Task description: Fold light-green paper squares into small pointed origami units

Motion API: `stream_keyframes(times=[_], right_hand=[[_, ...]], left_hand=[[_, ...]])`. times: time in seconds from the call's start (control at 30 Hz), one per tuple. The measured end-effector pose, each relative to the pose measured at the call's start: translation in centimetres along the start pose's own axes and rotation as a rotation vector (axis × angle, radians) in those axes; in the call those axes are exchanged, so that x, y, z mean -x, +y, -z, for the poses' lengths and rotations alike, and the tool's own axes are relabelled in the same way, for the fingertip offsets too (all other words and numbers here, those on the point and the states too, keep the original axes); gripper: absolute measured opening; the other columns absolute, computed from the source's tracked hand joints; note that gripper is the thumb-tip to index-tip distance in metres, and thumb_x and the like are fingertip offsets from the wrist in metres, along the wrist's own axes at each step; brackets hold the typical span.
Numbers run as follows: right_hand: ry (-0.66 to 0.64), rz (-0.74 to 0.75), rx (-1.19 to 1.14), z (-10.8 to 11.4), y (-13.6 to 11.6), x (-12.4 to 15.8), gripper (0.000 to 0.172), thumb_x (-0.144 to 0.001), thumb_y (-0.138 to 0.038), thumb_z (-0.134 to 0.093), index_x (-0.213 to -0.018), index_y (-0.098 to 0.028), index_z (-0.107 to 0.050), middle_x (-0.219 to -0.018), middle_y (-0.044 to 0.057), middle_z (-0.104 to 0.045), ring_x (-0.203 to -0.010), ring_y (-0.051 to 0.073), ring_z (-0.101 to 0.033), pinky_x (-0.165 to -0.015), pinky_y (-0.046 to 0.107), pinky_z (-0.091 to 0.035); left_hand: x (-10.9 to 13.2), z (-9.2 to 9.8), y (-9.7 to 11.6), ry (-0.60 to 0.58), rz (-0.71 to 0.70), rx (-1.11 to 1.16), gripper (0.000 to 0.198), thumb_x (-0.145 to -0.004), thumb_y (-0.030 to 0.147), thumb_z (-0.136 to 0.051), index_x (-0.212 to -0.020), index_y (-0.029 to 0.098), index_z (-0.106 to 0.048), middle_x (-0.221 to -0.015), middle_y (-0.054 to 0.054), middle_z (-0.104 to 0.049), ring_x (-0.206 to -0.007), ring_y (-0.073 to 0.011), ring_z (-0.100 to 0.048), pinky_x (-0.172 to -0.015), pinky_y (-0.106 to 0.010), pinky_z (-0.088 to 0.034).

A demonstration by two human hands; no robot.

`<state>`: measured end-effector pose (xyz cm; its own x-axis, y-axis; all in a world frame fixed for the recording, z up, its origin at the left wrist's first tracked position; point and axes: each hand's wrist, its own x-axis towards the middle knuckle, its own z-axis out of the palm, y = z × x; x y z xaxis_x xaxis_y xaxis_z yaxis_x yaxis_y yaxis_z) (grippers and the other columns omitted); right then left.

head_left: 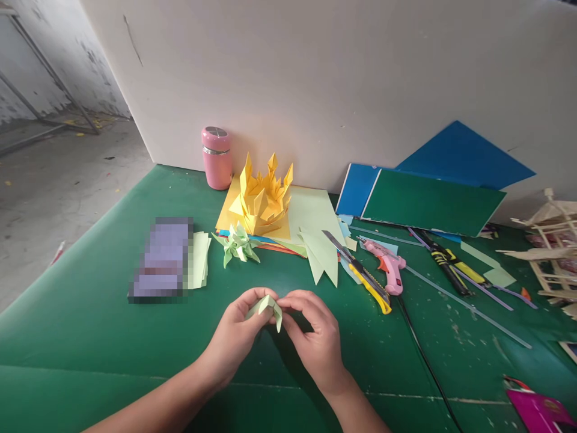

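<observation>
A small folded piece of pale green paper [267,304] is pinched in my left hand [238,328], its pointed petals sticking out toward the right. My right hand [319,337] touches its right side, thumb and index finger drawn together at a petal; whether they grip it is hard to tell. Beyond my hands lie finished-looking pale green paper flowers [238,243]. Behind them a yellow folded paper crown shape [264,204] stands on stacked coloured sheets [311,207]. Loose pale green pointed pieces [321,255] lie to its right.
A blurred phone-like object [163,255] and green slips [199,260] lie left. A pink flask [217,159] stands by the wall. On the right are a yellow cutter [369,288], pink glue gun [391,269] with cable, glue sticks [469,307], pliers [444,261] and a magenta packet [538,412].
</observation>
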<state>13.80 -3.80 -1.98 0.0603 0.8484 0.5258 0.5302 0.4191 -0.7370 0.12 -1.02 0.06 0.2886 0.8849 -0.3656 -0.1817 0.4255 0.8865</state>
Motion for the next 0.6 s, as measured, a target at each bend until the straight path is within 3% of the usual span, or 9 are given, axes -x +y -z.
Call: stream_keyframes(times=[0.23, 0.43, 0.6], right_hand=[[0.003, -0.007, -0.032, -0.02, -0.1, 0.07, 0.013, -0.084, -0.013, -0.059, -0.087, -0.023, -0.066, -0.082, 0.003, -0.066, -0.076, 0.017, -0.064, -0.067, 0.028, -0.054], [0.02, -0.026, -0.053, 0.04, -0.05, 0.03, 0.015, -0.084, -0.012, -0.059, -0.088, -0.023, -0.066, -0.083, 0.002, -0.066, -0.078, 0.016, -0.064, -0.07, 0.028, -0.054], [0.012, -0.025, -0.053, 0.09, 0.15, 0.07, 0.016, -0.084, -0.011, -0.059, -0.09, -0.023, -0.067, -0.086, 0.003, -0.067, -0.081, 0.017, -0.064, -0.071, 0.029, -0.055]], left_hand=[[0.14, -0.24, -0.19, 0.042, 0.019, 0.071, 0.018, -0.064, 0.029, -0.074, -0.074, 0.017, -0.064, -0.064, 0.003, -0.058, -0.059, -0.0097, -0.05, -0.061, -0.021, -0.042], [0.21, -0.36, -0.11, 0.054, 0.088, 0.182, 0.036, -0.057, 0.036, -0.081, -0.084, 0.017, -0.066, -0.071, 0.001, -0.065, -0.065, -0.011, -0.056, -0.066, -0.022, -0.045], [0.07, -0.37, -0.21, 0.049, 0.069, 0.163, 0.032, -0.056, 0.038, -0.082, -0.073, 0.016, -0.067, -0.067, 0.002, -0.064, -0.061, -0.0092, -0.053, -0.064, -0.021, -0.045]])
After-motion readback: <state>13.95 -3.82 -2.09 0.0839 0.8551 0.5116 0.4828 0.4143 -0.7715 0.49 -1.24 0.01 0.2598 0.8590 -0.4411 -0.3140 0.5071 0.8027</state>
